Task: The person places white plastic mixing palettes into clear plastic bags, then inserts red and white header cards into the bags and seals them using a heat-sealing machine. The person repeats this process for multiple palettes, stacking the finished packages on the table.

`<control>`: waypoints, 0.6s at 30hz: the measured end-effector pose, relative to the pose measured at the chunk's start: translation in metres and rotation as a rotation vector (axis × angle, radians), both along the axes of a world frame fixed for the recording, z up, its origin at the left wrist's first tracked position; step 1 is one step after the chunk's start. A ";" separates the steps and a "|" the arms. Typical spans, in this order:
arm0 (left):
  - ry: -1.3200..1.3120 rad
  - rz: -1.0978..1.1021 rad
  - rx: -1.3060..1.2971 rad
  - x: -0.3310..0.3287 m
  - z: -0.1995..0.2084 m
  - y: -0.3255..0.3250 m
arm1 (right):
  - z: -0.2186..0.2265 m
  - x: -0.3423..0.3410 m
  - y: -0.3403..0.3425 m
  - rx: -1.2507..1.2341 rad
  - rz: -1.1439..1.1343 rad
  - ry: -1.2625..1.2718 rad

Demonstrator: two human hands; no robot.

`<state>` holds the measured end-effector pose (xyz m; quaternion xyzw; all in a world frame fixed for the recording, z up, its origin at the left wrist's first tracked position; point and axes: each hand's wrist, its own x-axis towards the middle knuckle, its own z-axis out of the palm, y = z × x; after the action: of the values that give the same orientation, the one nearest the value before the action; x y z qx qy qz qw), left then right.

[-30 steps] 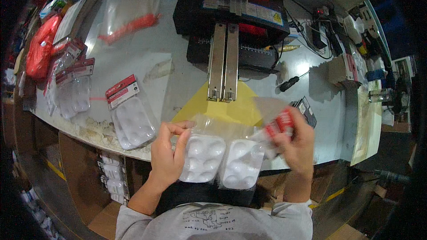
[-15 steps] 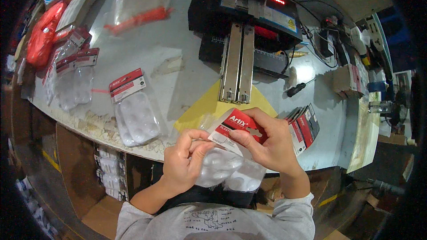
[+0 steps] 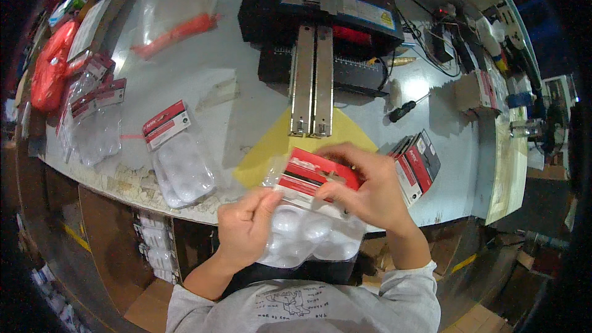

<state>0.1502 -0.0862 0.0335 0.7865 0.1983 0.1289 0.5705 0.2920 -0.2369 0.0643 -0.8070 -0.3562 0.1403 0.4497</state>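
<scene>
Two bare hands work close together at the near edge of a grey desk. The left hand has its grip closed, thumb against bent fingers, on the top of a clear bag, right beside the lower left corner of a folded red and white card. The right hand grips that card, its thumb pressed on the front and its fingers curled behind. Below the card, two white plastic trays with round wells hang side by side in front of the person's body, just off the desk edge.

Beyond the hands, a yellow sheet lies under the tips of two metal bars, which stick out from a black machine with a lit red display. To the right, a stack of cards sits near the right hand, and a dark screwdriver lies farther back. To the left, a finished-looking packet with a red-topped card lies flat near the edge; more packets lie farther left, close to a bright red bag.
</scene>
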 end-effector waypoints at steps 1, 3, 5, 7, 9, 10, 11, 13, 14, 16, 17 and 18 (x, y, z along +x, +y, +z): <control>0.001 0.042 -0.035 0.000 -0.002 0.001 | -0.003 0.001 -0.002 -0.023 -0.067 -0.019; -0.001 0.132 -0.101 0.000 -0.007 0.005 | -0.004 0.001 -0.011 -0.054 -0.104 0.384; 0.066 0.146 -0.142 -0.001 -0.011 0.007 | -0.006 -0.004 -0.023 -0.273 -0.065 0.743; 0.079 0.144 -0.139 0.000 -0.016 0.007 | -0.012 -0.007 -0.029 -0.128 -0.067 0.832; 0.075 0.136 -0.150 0.001 -0.019 0.005 | -0.018 -0.009 -0.031 -0.032 -0.101 0.905; 0.072 0.135 -0.157 0.001 -0.021 0.004 | -0.021 -0.011 -0.032 -0.019 -0.112 0.935; 0.079 0.130 -0.167 0.001 -0.022 0.004 | -0.024 -0.011 -0.032 -0.006 -0.121 0.963; 0.098 0.128 -0.191 0.002 -0.023 0.004 | -0.028 -0.012 -0.031 0.002 -0.141 1.020; 0.141 0.091 -0.144 0.003 -0.024 0.005 | -0.030 -0.012 -0.030 -0.002 -0.152 1.045; 0.281 0.040 -0.054 0.008 -0.027 0.007 | -0.035 -0.009 -0.027 -0.009 -0.180 1.088; 0.229 0.029 -0.029 0.011 -0.030 0.007 | -0.038 -0.006 -0.024 -0.013 -0.197 1.107; 0.233 0.036 -0.008 0.018 -0.034 0.007 | -0.042 -0.004 -0.021 -0.016 -0.214 1.128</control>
<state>0.1680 -0.0790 -0.0005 0.7903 0.2780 0.0459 0.5441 0.2882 -0.2580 0.0222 -0.6422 0.0239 0.5056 0.5756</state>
